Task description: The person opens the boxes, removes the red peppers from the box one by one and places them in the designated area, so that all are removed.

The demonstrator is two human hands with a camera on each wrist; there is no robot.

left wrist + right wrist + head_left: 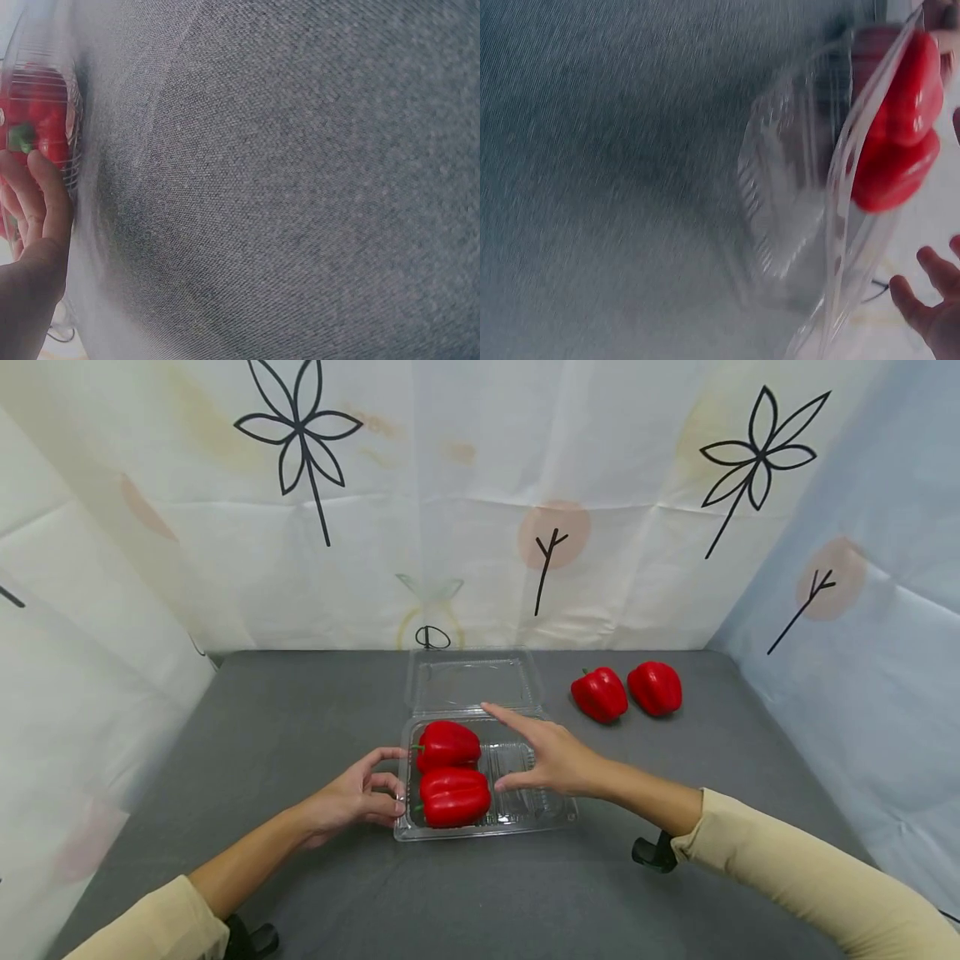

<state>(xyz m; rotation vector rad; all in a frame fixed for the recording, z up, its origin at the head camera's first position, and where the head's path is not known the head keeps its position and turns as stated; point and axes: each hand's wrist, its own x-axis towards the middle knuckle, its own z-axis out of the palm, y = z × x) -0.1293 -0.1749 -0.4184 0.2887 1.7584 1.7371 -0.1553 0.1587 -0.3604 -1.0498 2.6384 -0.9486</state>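
Observation:
A clear plastic clamshell container (pixel 525 818) lies on the grey table with its lid (pixel 476 685) folded back, away from the person. Two red bell peppers fill its left half: one at the back (pixel 450 745), one at the front (pixel 455 797). At the container's left side, my left hand (pixel 363 793) touches the rim and wall with its fingertips; the left wrist view shows its fingers (pixel 51 191) extended against the wall. Over the right half, my right hand (pixel 558 758) hovers with thumb and fingers spread, holding nothing. The right wrist view shows its fingertips (pixel 904 296) apart from the container.
Two more red bell peppers, one left (pixel 600 695) and one right (pixel 655 687), lie on the table at the back right. A patterned white cloth (pixel 480 527) stands behind the table and along its sides.

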